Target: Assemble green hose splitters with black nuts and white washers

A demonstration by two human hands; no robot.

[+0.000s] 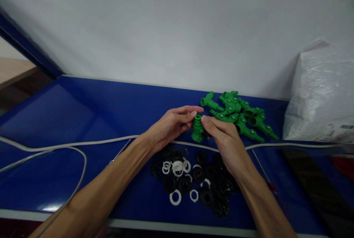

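"Where do we have the green fitting (197, 131)?"

"Near the middle of the frame, roughly upright, between our hands. Our right hand (224, 129) pinches it; our left hand (172, 125) curls in beside its top, but we cannot tell if that one grips."

"What could go wrong for us?"

"A slack pinch could drop it among the black rings (169, 183) and white rings (178, 166), lower centre. Our left forearm could drag the white cable (96, 142)."

"What can't we make out?"

"The dark bit (206, 133) beside the fitting. Our right arm covers some black parts, and the frame's right edge crops the wrapped parcel (322, 94)."
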